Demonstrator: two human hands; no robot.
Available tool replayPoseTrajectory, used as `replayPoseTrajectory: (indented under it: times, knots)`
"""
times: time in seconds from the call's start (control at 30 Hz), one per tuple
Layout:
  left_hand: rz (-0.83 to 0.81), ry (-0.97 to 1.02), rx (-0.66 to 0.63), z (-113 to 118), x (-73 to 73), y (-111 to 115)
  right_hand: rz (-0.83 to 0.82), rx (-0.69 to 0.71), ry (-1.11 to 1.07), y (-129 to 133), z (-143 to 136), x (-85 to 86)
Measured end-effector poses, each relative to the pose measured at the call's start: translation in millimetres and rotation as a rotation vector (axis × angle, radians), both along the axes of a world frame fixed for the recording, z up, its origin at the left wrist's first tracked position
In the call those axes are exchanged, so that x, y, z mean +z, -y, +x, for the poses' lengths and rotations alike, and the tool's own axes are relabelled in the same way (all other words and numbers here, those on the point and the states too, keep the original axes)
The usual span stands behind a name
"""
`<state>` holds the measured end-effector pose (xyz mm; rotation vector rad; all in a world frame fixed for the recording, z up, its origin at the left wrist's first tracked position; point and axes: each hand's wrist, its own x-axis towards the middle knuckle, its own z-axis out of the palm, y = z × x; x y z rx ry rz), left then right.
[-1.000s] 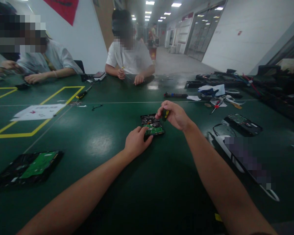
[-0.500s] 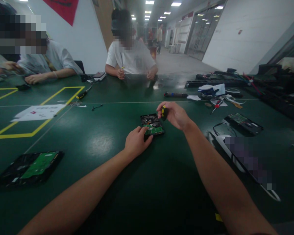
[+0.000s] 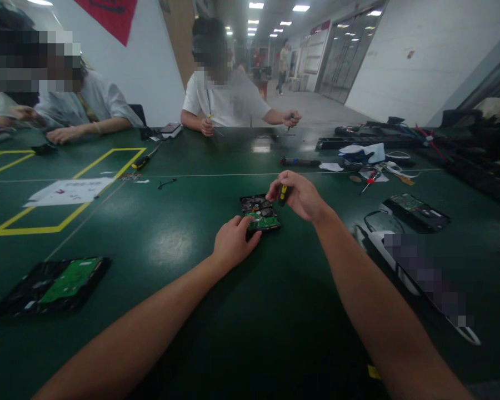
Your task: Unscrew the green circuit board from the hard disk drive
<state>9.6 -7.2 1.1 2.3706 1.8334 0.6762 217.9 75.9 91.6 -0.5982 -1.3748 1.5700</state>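
Note:
A hard drive (image 3: 261, 214) with a green circuit board lies face up on the dark green table. My left hand (image 3: 234, 240) grips its near left edge, thumb at the front and fingers over the board's side. In my right hand (image 3: 299, 194) is a screwdriver (image 3: 283, 194) with a yellow and black handle, wrapped by the fingers just above the drive's right side. Its shaft is too small to make out, so I cannot tell whether the tip touches the drive.
Another hard drive (image 3: 52, 284) lies at the left, and a further hard drive (image 3: 415, 211) at the right, behind a phone-like device (image 3: 425, 278). A paper sheet (image 3: 69, 191), a yellow-handled screwdriver (image 3: 145, 158) and a red screwdriver (image 3: 370, 181) lie farther off. Co-workers (image 3: 225, 100) sit opposite.
The screwdriver handle has tilted slightly in my right hand. My left hand stays on the hard drive. Across the table, a co-worker's hand has moved outward to the right and up.

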Motion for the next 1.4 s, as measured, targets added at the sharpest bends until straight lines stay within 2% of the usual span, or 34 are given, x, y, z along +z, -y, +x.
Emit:
replayPoseTrajectory:
  times: [0.33, 0.6, 0.87, 1.4]
  knots:
    - [0.006, 0.006, 0.001, -0.1, -1.1, -0.1, 0.028, 0.056, -0.006, 0.0, -1.5, 3.3]
    - [0.004, -0.006, -0.005, -0.5, -1.1, -0.6, 0.090, -0.025, 0.058, -2.8, 1.2, -0.7]
    - [0.005, -0.005, 0.002, -0.3, -0.9, -0.2, 0.028, 0.045, 0.033, 1.5, -0.4, 0.7]
    - [-0.005, 0.007, 0.023, 0.6, -1.7, -1.3, 0.024, 0.042, 0.023, -3.6, 1.1, 0.1]
